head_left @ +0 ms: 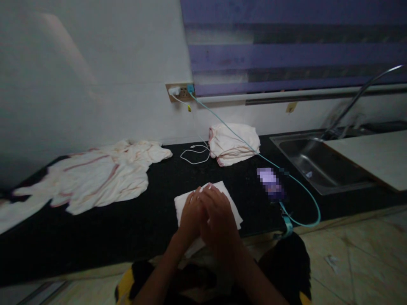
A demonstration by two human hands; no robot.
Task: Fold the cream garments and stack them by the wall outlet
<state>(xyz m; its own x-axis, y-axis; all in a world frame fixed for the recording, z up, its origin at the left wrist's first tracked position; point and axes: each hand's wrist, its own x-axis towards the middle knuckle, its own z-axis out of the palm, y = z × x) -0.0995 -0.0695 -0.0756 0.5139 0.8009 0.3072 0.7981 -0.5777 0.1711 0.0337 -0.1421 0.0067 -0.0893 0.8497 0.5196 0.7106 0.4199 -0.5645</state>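
A folded white cloth point(227, 197) lies on the black counter near its front edge, partly hidden under my hands. My left hand point(190, 212) rests over its middle, palm down and fingers stretched forward. Against it and partly over it lies my right hand point(216, 207), its fingers laid out flat too. Both hands touch each other above the cloth; neither is seen gripping it. A pile of folded white cloths with reddish edges point(235, 144) sits behind, against the wall. To the left, crumpled white cloths point(101, 173) with reddish stripes spread over the counter.
A phone point(270, 182) lies to the right, with a teal cable point(305, 184) running from the wall socket point(182, 92). A white cable point(194, 156) loops near the wall. Further right are a steel sink point(318, 165), a curved tap point(352, 99) and a pale board point(375, 156).
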